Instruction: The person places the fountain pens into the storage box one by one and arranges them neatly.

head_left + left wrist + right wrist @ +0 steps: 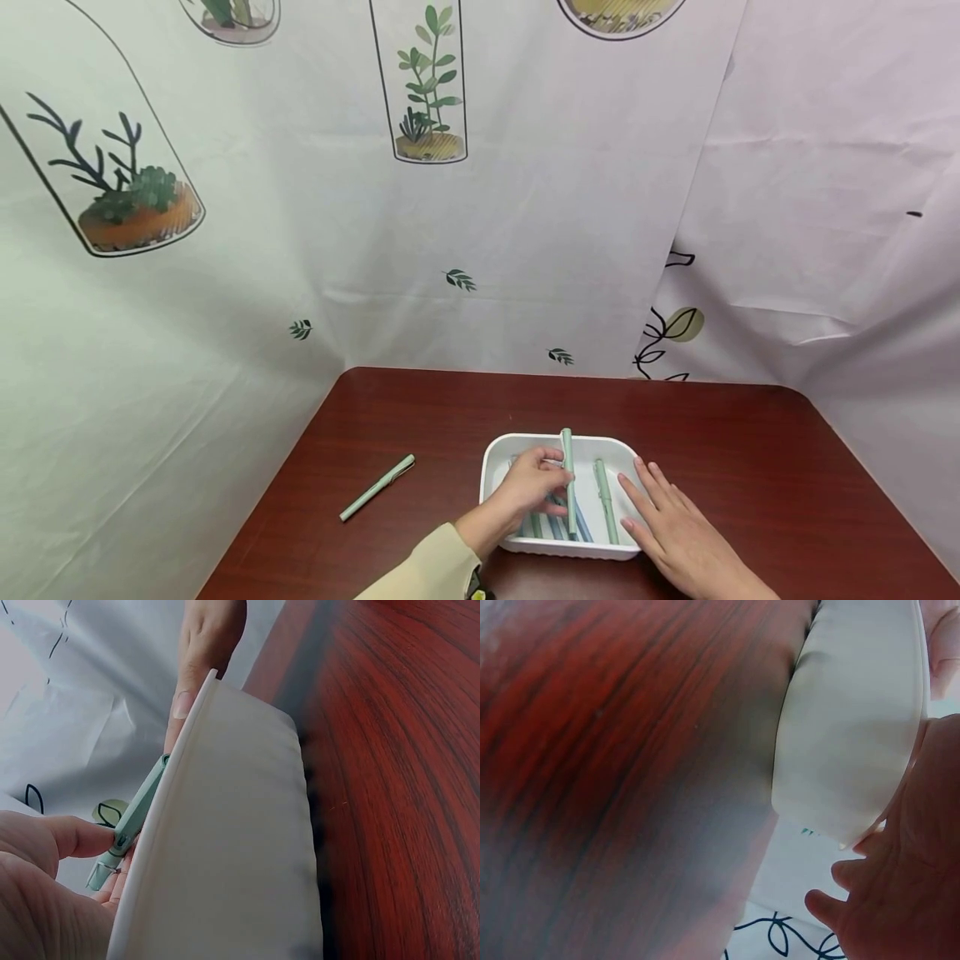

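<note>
My left hand (525,485) pinches a light green pen (568,492) between thumb and fingers over the white tray (517,546). In the left wrist view the thumb presses on this pen (133,814), just past the tray's near wall (225,817). Inside the tray another green pen (606,500) lies at the right, and several blue and green pens lie partly hidden beneath my left hand. My right hand (682,537) is at the tray's right rim with fingers straight and spread, its fingertips over the edge.
A lone green pen (377,488) lies slantwise on the dark red wooden table (420,400), left of the tray. Behind the table hangs a pale cloth (525,250) printed with plants; similar cloth flanks both sides.
</note>
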Tool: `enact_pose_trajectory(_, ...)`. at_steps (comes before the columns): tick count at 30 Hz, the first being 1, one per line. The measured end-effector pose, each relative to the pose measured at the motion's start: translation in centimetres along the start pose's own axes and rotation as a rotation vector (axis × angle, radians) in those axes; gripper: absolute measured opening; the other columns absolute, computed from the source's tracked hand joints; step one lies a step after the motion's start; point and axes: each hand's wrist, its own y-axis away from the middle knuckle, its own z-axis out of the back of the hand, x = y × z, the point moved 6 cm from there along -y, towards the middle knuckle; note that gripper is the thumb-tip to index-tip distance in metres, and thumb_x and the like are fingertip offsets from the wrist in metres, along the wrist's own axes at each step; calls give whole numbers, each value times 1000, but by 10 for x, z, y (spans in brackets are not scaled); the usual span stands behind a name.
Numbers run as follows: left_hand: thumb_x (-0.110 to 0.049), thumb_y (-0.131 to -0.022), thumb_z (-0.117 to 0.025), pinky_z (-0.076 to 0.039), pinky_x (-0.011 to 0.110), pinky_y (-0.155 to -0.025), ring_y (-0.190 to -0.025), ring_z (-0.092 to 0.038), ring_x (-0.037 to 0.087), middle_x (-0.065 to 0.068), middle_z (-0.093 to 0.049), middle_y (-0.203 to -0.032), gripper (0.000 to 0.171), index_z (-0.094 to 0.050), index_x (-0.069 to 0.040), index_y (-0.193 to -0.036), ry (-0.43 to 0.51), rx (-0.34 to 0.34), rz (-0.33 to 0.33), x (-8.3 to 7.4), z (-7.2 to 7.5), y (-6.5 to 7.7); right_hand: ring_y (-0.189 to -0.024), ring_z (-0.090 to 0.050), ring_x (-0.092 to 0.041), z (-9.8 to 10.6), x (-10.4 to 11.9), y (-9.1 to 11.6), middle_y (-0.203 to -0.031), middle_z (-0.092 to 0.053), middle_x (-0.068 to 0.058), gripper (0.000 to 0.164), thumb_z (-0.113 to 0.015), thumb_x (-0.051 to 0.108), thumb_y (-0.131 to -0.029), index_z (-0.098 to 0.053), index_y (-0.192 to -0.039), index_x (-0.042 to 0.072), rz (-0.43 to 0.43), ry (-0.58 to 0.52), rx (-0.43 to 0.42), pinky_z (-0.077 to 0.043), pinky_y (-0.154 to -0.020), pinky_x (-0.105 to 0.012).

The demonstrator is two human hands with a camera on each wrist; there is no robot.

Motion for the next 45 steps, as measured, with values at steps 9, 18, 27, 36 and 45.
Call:
enact_pose_trajectory(9,1,-87,-64,-61,37,-57,-65,-63,15,7,-67,-87,33,-57,5,-118,-42,-1,19,2,-10,-2,-144,-40,-41,0,0,0,-159,-40,-15,56,-59,46,-100,-54,-148,17,4,-13,6,-42,-106,-58)
enact_pose_trajectory(18,0,-88,-65,-61,36,-57,-66,-63,15,7,-66,-87,29,-58,4,-116,-59,8,19,8,-18,-6,-144,-40,-40,1,-1,0,-159,-41,-14,57,-61,45,-99,-54,-148,18,2,2,-6,-42,-107,-57)
enact_pose_trajectory(27,3,-87,-65,-61,35,-56,-66,-65,15,8,-67,-84,26,-60,4,-113,-92,-5,25,10,-23,-8,-144,-40,-38,-1,-1,0,-159,-41,-13,57,-60,47,-99,-55,-148,19,-3,10,7,-36,-114,-52)
enact_pose_trajectory(36,3,-86,-64,-60,32,-54,-62,-66,15,6,-66,-80,23,-61,2,-108,-158,-29,67,12,-27,-11,-141,-43,-40,0,0,1,-158,-42,-14,55,-63,44,-98,-56,-147,18,24,17,-48,-44,-103,-53)
enact_pose_trajectory(45,5,-85,-65,-60,30,-55,-57,-69,18,10,-63,-73,15,-61,0,-99,-234,-63,121,12,-32,-13,-137,-47,-43,3,1,0,-156,-44,-17,56,-65,42,-97,-57,-145,15,64,23,-78,13,-111,-6)
